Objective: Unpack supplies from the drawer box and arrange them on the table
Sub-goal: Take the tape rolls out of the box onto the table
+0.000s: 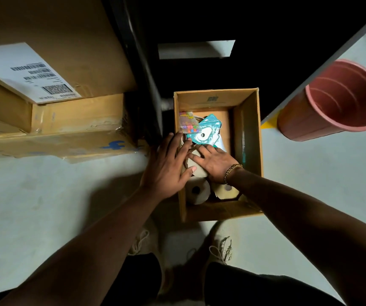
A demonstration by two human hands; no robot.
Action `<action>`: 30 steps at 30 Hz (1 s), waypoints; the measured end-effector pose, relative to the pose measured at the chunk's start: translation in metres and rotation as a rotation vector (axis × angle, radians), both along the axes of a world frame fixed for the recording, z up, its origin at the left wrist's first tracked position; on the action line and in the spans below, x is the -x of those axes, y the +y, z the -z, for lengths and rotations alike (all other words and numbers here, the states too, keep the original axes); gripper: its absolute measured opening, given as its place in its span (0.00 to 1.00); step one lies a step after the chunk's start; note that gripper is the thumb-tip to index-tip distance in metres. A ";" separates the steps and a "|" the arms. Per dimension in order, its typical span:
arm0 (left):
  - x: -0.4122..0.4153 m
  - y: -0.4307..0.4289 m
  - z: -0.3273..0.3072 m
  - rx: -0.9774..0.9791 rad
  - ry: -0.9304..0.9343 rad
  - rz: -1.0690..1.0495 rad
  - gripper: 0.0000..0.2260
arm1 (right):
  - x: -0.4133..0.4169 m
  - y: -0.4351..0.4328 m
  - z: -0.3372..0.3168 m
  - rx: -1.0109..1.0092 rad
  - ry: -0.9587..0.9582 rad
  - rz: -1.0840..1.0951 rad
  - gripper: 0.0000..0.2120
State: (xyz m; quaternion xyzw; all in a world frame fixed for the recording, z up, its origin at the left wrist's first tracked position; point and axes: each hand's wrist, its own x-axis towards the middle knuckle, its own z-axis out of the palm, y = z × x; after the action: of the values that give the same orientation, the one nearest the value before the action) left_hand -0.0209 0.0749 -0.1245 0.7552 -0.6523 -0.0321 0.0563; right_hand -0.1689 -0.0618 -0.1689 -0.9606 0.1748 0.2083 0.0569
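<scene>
An open cardboard box stands on the floor in front of my feet. Inside lie brown tape rolls: one between my hands, another below it, and a third half under my right wrist. Teal blister packs and a clear bag of coloured bits lie at the far end. My left hand lies over the box's left wall with fingers spread on the roll. My right hand, with a gold bracelet, presses on the same roll from the right.
Large stacked cardboard cartons with a shipping label sit at the left. A reddish plastic bin stands at the right. A dark table or shelf structure rises behind the box. Pale floor surrounds the box.
</scene>
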 end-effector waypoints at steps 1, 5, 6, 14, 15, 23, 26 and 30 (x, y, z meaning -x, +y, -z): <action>0.002 0.000 -0.003 0.004 0.003 -0.005 0.32 | 0.004 0.002 -0.008 -0.024 -0.006 0.037 0.42; 0.014 0.001 -0.015 -0.011 -0.027 0.003 0.29 | 0.026 0.014 -0.039 -0.067 -0.048 0.222 0.49; 0.019 0.001 -0.017 -0.031 -0.044 0.009 0.28 | 0.033 0.018 -0.046 -0.088 -0.065 0.277 0.50; 0.075 -0.013 -0.005 -0.307 -0.130 0.129 0.27 | 0.094 0.036 -0.085 -0.145 -0.186 0.513 0.52; 0.083 -0.017 0.002 -0.376 -0.132 0.119 0.28 | 0.099 0.036 -0.087 -0.143 -0.198 0.522 0.52; 0.107 -0.032 0.068 -0.751 -0.265 -0.041 0.46 | 0.119 0.033 -0.079 -0.159 -0.267 0.555 0.51; 0.110 -0.034 0.086 -0.791 -0.272 -0.054 0.49 | 0.118 0.034 -0.074 -0.171 -0.301 0.562 0.51; 0.109 -0.037 0.100 -0.812 -0.253 -0.062 0.48 | 0.117 0.034 -0.068 -0.173 -0.328 0.557 0.52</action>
State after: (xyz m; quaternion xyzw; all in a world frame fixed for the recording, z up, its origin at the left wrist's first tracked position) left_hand -0.1302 0.0381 -0.2248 0.7334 -0.5655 -0.1914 -0.3252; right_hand -0.2860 -0.0282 -0.1009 -0.8883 0.4010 0.0412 0.2202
